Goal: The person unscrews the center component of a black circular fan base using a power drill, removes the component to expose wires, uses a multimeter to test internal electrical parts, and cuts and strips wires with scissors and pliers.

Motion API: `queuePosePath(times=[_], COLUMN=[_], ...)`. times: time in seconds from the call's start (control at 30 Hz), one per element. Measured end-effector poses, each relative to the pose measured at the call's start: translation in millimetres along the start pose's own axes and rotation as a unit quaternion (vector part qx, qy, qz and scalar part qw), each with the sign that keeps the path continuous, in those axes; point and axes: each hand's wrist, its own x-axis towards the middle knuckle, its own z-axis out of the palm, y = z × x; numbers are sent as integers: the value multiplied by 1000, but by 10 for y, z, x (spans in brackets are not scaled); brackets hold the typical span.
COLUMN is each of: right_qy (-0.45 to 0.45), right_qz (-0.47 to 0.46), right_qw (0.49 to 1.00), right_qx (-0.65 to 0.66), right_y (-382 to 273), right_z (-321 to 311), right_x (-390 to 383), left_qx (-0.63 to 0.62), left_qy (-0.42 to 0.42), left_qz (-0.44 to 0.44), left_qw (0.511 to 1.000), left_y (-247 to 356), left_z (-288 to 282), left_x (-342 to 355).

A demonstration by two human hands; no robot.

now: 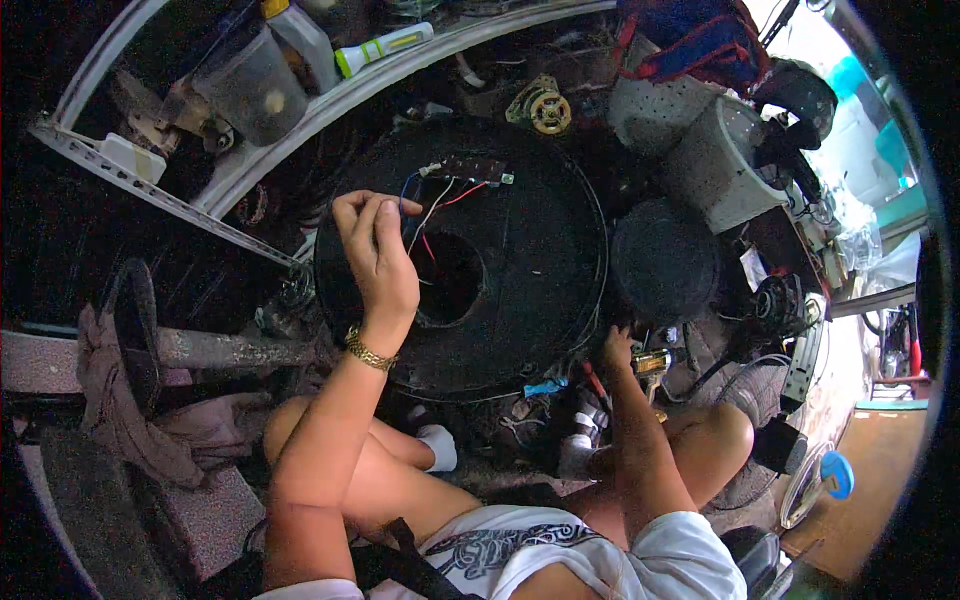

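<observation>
My left hand [378, 250], with a gold-coloured bracelet at its wrist, is over the left part of a large black round drum-like surface with a central hole. Its thumb and fingers are pinched together on a blue wire [406, 187]. That wire runs to a small dark circuit board [470, 170] lying on the black round surface [530, 280]. White and red wires [462, 197] also hang from the board toward the hole. My right hand [618, 346] reaches down to the floor right of the drum, fingers stretched out in dim light, close to red-handled pliers [594, 382].
Beside my right hand lies a gold-coloured metal tool or part [652, 362]. A black round lid-like thing [665, 262] and a white perforated basket [725, 165] stand right. Behind the drum are a copper-wound motor part [548, 110] and a shelf holding a green-white flashlight [385, 48].
</observation>
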Motion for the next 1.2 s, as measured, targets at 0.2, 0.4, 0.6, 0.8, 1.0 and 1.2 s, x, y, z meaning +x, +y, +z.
queuePosePath(times=[0.2, 0.4, 0.6, 0.8, 1.0, 1.2], right_qy=[-84, 126, -156, -229, -165, -196], right_qz=[-42, -82, -99, -72, -24, -10], right_qw=[996, 961, 703, 730, 732, 681], right_qx=[10, 232, 687, 640, 660, 706], right_y=[-166, -728, -1229, -1278, -1499, -1576], right_z=[-581, -1529, -2725, -2945, -2806, -2778], right_x=[55, 193, -372, -1009, -1129, -1308], left_qx=[41, 5, -17, -39, -27, -24], left_qy=[6, 20, -10, -15, -11, -31], left_qz=[44, 56, 58, 57, 70, 53], left_qw=[998, 998, 998, 997, 997, 998], left_y=[74, 43, 161, 102, 99, 157], left_z=[9, 119, 73, 111, 86, 31], left_x=[3, -51, -170, -220, -275, -279])
